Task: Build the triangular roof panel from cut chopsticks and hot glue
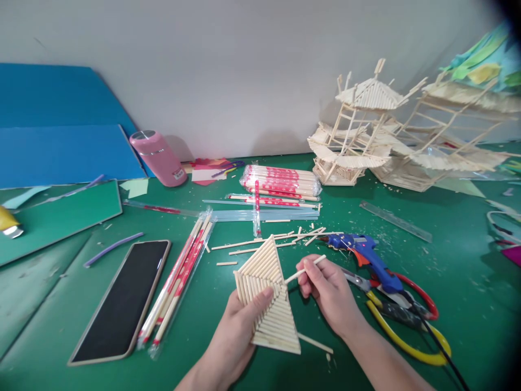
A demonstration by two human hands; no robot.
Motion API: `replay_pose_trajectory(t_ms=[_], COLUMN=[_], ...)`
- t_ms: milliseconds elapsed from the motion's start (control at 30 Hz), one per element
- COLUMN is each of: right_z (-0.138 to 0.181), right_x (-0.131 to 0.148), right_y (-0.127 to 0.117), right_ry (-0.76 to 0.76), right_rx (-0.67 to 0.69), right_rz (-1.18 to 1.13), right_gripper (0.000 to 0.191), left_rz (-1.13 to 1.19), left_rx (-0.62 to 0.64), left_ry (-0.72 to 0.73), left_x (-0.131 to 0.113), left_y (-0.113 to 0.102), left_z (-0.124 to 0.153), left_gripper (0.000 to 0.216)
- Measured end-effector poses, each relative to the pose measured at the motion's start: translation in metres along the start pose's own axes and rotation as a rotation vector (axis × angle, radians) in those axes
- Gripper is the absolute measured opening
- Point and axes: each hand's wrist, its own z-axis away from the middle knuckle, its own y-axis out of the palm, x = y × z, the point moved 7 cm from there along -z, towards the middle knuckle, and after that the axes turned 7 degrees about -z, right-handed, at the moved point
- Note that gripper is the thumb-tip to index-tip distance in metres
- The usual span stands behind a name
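Note:
My left hand (240, 331) grips a panel of glued wooden sticks (272, 323), its thumb pressed across the front. The panel is made of triangular sections that meet near its middle. Between the thumb and fingers of my right hand (323, 290) is a short wooden stick (311, 266). That stick's left end is at the panel's right edge, close to where the sections meet; I cannot tell if it touches. Another stick (315, 343) lies on the table by the panel's lower right. Loose cut sticks (260, 248) lie just beyond the panel.
Right of my hands lie a blue glue gun (364, 252), red-handled scissors (425, 296) and yellow-handled pliers (427, 347). At left are a phone (122, 301) and wrapped chopsticks (183, 271). A pink flask (158, 157), chopstick packs (280, 181) and stick-built models (354, 130) stand or lie behind.

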Motion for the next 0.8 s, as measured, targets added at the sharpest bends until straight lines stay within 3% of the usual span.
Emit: replay_pose_trajectory(t_ms=[800], right_z=[-0.0002], right_x=[-0.0021], right_y=[-0.0012], right_ry=[-0.006], right_rx=[-0.007], right_rz=[-0.015], right_gripper=[0.021], left_rz=[0.008], left_rx=[0.027], left_ry=[0.005], left_x=[0.0006], left_y=[0.0009], left_z=[-0.0002], left_gripper=[0.032])
